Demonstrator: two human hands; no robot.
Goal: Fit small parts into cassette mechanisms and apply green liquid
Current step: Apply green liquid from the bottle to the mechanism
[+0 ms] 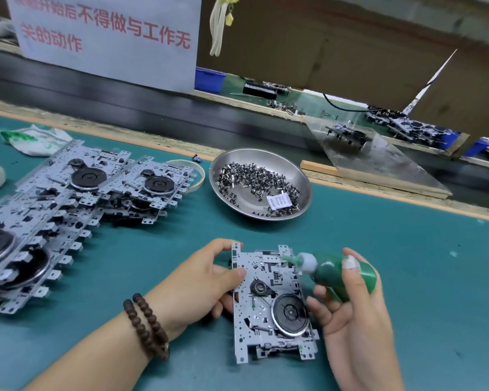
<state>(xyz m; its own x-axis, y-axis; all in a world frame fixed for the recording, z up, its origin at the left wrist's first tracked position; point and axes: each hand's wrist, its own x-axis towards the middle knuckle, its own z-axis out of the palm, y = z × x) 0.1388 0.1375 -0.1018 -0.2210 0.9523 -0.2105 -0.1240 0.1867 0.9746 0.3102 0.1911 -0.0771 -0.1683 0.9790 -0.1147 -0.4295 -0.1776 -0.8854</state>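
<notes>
Left hand (206,280) grasps the cassette mechanism (271,303) by its edge on the green surface (421,249); right hand (350,314) grasps a green bottle (342,273), nozzle touching the mechanism.

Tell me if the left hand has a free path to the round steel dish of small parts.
Probably yes: bare green mat lies between, but the left hand grips the grey cassette mechanism; the round steel dish sits beyond.
</notes>
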